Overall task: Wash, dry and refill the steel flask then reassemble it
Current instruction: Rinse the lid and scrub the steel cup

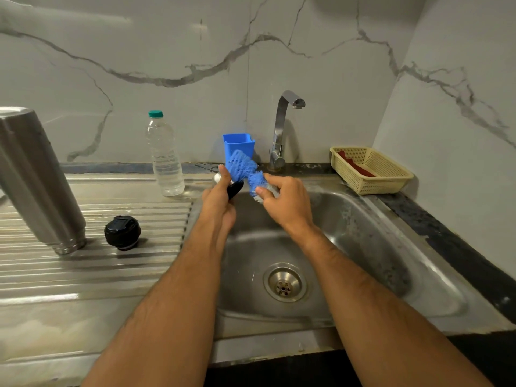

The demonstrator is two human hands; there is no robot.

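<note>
Both my forearms reach out over the sink [363, 219]. My left hand [216, 202] curls in a firm grip round a small cap [236, 189] — black with a steel edge — thumb up along its side. My right hand [287, 202] grasps the brush [245, 170], fingers clenched round its lower end, the blue bristles fanning up and left until they touch the cap.

The flask [36, 177] stands upside down on the ribbed steel drainboard [83, 275] at my far left, a brushed-steel cylinder, mouth on the ridges. Just beside it sits the stopper [122, 232], round, black, knurled plastic.

A clear bottle [164, 157] with a teal cap stands at the back of the drainboard, filled with water. Behind my hands a blue plastic holder [238, 145] stands against the marbled wall, partly hidden by the bristles; the chrome tap [282, 127] rises to its right. On the dark counter [446, 233] at right rests a cream mesh basket [371, 170] with a red cloth [354, 164] inside.
</note>
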